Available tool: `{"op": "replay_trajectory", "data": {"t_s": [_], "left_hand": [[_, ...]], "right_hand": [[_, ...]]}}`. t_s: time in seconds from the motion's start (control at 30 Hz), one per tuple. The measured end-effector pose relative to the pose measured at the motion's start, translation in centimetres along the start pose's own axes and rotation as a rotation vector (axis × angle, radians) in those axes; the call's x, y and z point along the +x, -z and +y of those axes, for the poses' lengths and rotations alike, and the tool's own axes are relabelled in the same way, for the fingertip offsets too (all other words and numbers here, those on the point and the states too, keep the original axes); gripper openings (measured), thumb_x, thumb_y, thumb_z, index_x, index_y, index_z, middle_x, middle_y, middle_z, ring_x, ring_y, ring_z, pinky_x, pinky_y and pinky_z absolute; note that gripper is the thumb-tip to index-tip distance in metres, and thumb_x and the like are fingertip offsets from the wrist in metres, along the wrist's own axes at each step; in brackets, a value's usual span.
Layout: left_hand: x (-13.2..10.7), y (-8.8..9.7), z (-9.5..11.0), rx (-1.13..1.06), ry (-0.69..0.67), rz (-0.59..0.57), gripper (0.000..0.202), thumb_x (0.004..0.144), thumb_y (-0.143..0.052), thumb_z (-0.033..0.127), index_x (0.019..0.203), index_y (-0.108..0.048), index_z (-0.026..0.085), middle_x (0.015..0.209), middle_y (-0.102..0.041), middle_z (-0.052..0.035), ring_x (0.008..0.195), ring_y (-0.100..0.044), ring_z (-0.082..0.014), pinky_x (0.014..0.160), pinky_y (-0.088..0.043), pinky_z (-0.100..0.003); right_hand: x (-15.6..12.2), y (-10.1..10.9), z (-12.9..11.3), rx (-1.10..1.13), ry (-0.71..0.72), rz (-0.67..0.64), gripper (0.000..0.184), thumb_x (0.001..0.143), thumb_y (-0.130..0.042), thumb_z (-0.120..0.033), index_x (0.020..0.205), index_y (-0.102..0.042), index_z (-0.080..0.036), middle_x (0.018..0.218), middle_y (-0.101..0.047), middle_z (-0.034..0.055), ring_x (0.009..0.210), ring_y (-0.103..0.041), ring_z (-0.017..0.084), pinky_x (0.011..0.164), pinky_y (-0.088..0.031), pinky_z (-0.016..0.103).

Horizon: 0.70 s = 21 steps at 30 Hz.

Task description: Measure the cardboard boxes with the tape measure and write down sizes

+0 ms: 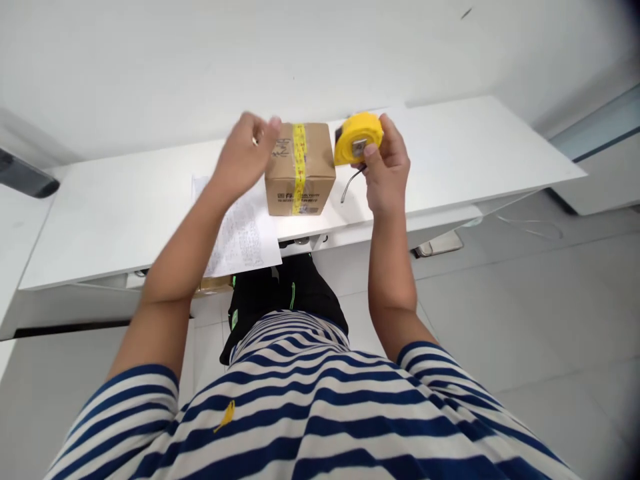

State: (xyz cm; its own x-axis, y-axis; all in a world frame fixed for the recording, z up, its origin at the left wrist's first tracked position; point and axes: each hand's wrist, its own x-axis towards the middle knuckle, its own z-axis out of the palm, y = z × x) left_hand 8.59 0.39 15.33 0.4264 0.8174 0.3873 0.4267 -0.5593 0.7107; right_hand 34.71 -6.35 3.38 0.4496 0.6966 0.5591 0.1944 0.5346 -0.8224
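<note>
A brown cardboard box [319,152] sits upright on the white table, with yellow printed tape running over its top and down its front. My right hand [387,170] grips a yellow tape measure [369,127] just off the box's right side, and its dark wrist strap [353,185] dangles below. No pulled-out blade shows. At the box's upper left edge is my left hand [246,157], its fingers curled and its thumb by the box corner. Whatever those fingers hold, if anything, is hidden.
A sheet of paper with writing [243,237] lies left of the box and overhangs the front edge of the white table [120,200]. A white wall rises behind. A dark object [25,175] juts in at the far left. Below right, a pale flat object [440,244] lies near the floor.
</note>
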Motion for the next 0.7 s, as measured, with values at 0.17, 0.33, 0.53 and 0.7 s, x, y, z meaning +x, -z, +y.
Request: {"op": "replay_trajectory", "data": {"t_s": [0.17,0.33,0.53,0.7], "left_hand": [[-0.9,-2.2,-3.2,0.039,-0.121,-0.01,0.06,0.095,-0.036,0.075,0.096,-0.061,0.02,0.098,-0.062,-0.0083,0.111,-0.063,-0.0272,0.099,-0.048,-0.047],[-3.8,-1.6,-0.6,0.019,-0.249,-0.177,0.067,0.097,-0.024,0.075,0.102,-0.066,0.023,0.103,-0.068,-0.0083,0.111,-0.064,-0.0258,0.096,-0.05,-0.044],[-7.7,-0.9,-0.2,-0.068,-0.161,-0.254,0.053,0.097,-0.039,0.07,0.101,-0.063,0.022,0.097,-0.07,-0.0057,0.091,-0.065,-0.0196,0.08,-0.052,-0.034],[-8.4,-0.7,-1.5,-0.126,-0.046,-0.297,0.049,0.094,-0.05,0.068,0.092,-0.061,0.021,0.083,-0.067,-0.0029,0.079,-0.062,-0.0159,0.074,-0.052,-0.03]], "right_hand": [[-1.0,-1.9,-2.7,-0.013,0.092,-0.045,0.062,0.083,-0.071,-0.064,0.137,-0.057,-0.039,0.136,-0.061,0.001,0.127,-0.062,0.026,0.089,-0.063,0.042],[-4.0,-4.2,-6.1,0.04,0.051,-0.066,0.066,0.084,-0.07,-0.066,0.142,-0.052,-0.041,0.15,-0.053,0.0006,0.139,-0.053,0.027,0.104,-0.058,0.046],[-8.3,-6.5,-6.7,0.262,-0.005,-0.086,0.054,0.086,-0.071,-0.056,0.137,-0.058,-0.04,0.139,-0.063,0.0016,0.134,-0.058,0.025,0.117,-0.047,0.049],[-9.8,-7.5,-6.4,0.303,-0.138,-0.112,0.064,0.081,-0.074,-0.063,0.136,-0.057,-0.034,0.136,-0.065,0.0057,0.131,-0.06,0.027,0.112,-0.052,0.048]]}}
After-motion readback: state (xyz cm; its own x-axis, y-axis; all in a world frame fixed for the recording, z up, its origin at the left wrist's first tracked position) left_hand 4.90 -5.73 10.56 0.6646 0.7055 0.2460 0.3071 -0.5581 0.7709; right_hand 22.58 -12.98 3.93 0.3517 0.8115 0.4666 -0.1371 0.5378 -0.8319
